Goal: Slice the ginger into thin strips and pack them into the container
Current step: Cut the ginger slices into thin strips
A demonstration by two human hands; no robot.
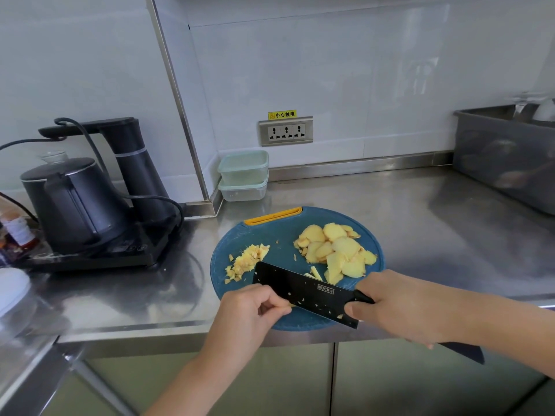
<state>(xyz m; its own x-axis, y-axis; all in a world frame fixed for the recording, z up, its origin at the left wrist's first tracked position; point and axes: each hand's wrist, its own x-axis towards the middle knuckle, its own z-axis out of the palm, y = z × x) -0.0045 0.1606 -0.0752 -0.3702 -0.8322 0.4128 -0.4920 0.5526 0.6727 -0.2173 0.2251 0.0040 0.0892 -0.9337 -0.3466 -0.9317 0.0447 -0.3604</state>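
I'm watching the right hand (399,307) gripping the knife (303,291) by its handle at the near edge of the board (282,235). The left hand (255,307) is curling its fingers in, pinching what looks like a small stack (290,304) of ginger against the blade's flat; the blade is hiding most of it.

To do this cut well, I'm judging that the knuckles should be guiding the blade with the fingertips tucked behind. The knife should be stepping in narrow, even bites so the strips come out thin.

The strips (246,261) are lying in a loose pile on the board's left part, and the slices (336,250) are waiting in a heap on its right part.

Behind the board, against the wall, 2 lidded containers (244,175) are sitting stacked, both looking empty. Far right of the board, a grey tub (504,157) is holding things I can't make out.
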